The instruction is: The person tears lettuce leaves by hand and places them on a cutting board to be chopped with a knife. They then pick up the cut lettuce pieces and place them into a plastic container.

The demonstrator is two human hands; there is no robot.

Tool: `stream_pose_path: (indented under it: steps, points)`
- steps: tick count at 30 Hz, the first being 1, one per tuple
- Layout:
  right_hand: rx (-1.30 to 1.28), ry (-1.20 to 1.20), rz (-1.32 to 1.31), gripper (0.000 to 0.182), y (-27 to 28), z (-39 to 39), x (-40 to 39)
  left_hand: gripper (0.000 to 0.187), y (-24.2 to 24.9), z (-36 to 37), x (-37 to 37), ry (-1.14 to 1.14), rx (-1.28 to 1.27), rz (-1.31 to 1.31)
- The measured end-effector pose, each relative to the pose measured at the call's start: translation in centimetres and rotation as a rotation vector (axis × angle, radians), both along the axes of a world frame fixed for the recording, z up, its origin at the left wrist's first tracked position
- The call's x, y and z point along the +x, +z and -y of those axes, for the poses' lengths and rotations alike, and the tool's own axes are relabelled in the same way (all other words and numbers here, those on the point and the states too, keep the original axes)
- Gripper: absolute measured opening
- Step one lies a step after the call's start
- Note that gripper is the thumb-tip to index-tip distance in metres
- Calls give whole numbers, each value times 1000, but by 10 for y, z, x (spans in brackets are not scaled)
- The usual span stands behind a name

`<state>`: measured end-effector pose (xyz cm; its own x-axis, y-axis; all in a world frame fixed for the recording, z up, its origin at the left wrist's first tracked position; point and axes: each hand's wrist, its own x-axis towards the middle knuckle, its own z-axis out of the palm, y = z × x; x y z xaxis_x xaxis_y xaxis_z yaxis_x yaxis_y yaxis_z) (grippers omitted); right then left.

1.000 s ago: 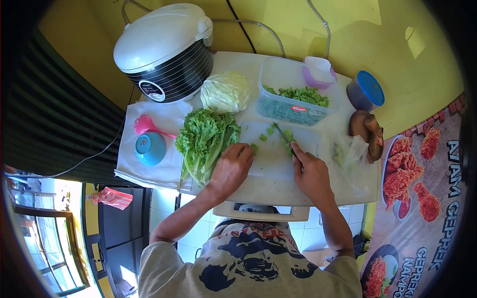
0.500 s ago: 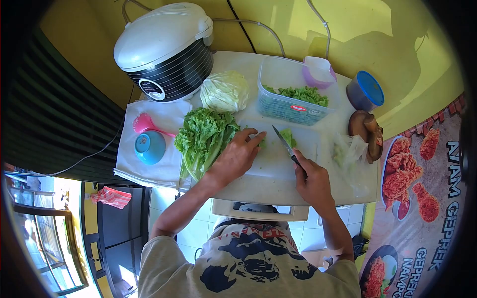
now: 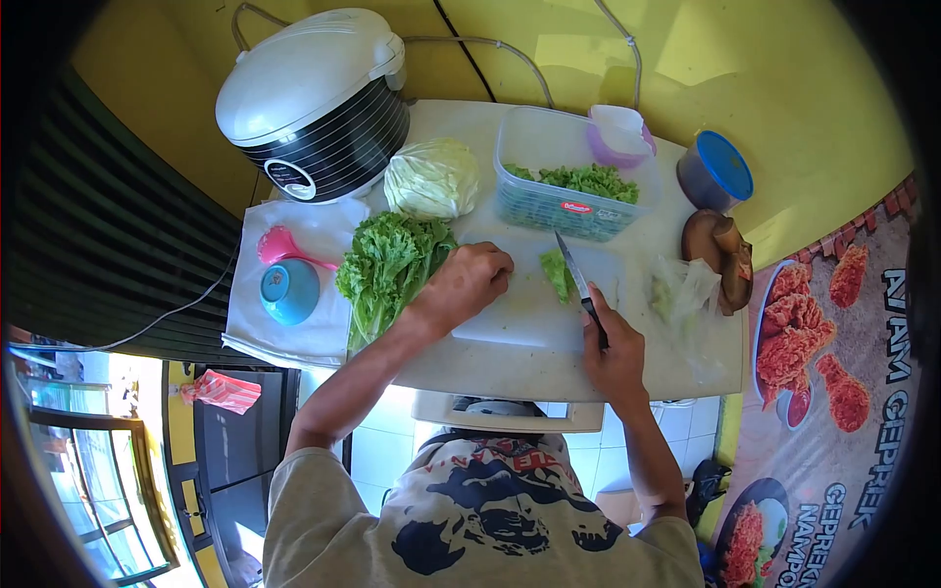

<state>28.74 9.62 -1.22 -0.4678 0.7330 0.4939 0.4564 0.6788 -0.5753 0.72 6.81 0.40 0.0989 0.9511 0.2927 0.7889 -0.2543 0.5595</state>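
Note:
My right hand [image 3: 615, 351] grips the black handle of a knife [image 3: 576, 269], its blade pointing away from me over the cutting board [image 3: 505, 318]. A small piece of green lettuce [image 3: 558, 276] lies on the board just left of the blade. My left hand [image 3: 469, 284] has its fingers curled in at the board's left side; what they hold, if anything, is hidden. Beside it on the left is a leafy lettuce bunch [image 3: 392, 265]. Behind the board, a clear plastic container [image 3: 549, 218] holds lettuce leaves.
A cabbage [image 3: 431, 178] sits near the rice cooker [image 3: 328, 132]. On the left are a blue bowl [image 3: 291, 292] and a pink spoon [image 3: 281, 245]. A plastic bag [image 3: 684, 294], brown object [image 3: 720, 257], blue-lidded tub [image 3: 716, 171] and purple container [image 3: 621, 136] are on the right.
My left hand's fingers have curled inward from a spread pose. The knife has turned more upright and shifted slightly, and the lettuce piece now lies left of the blade.

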Motion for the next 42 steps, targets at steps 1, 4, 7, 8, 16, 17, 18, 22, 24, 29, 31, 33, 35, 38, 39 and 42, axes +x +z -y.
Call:
stream_pose_path:
  steps: [1, 4, 7, 8, 16, 17, 18, 22, 24, 29, 31, 33, 35, 38, 39, 42]
  points:
    - [-7, -2, -4, 54, 0, 0, 1, 20, 4, -1, 1, 7, -21, -39]
    - [9, -7, -16, 54, -1, 1, 1, 21, 14, -6, 5, 34, -90, 71]
    - [36, -15, 4, 55, -4, 2, 2, 18, 34, -9, 12, 24, 88, 240]
    - [41, -17, 15, 55, -5, 3, 2, 17, 44, -11, 15, 34, 202, 262]
    - [99, -6, 27, 58, -11, -1, 1, 22, 96, -73, -3, 91, 542, 59]
    - [104, -7, 22, 58, -11, -1, 1, 23, 90, -81, -7, 102, 525, -21]
    - [99, -10, 25, 58, -10, 1, 2, 22, 87, -81, -4, 108, 579, -57]
    - [90, -27, -9, 57, -8, 3, 1, 21, 75, -64, 14, 49, 685, -57]
    - [73, -42, -29, 56, -8, 5, 2, 22, 59, -46, 29, -9, 593, -13]
    - [-27, -63, -43, 51, -4, 8, 1, 30, 0, -32, 53, 66, 209, -164]
    - [-49, -69, -26, 50, -3, 9, 2, 29, -13, -30, 54, 74, 206, -238]
    - [-50, -75, -23, 50, -4, 9, 2, 27, -18, -31, 54, 73, 177, -235]
    - [-34, -75, -32, 50, -5, 9, 1, 26, -15, -29, 55, 69, 117, -157]
    - [-25, -74, -54, 49, -5, 9, 0, 23, -8, -28, 52, 27, 1, -70]
    - [-31, -77, -49, 49, -5, 9, 0, 24, -5, -27, 52, 38, -9, -30]
    - [-56, -83, -35, 49, -4, 9, 1, 28, 0, -25, 49, 52, -51, 81]
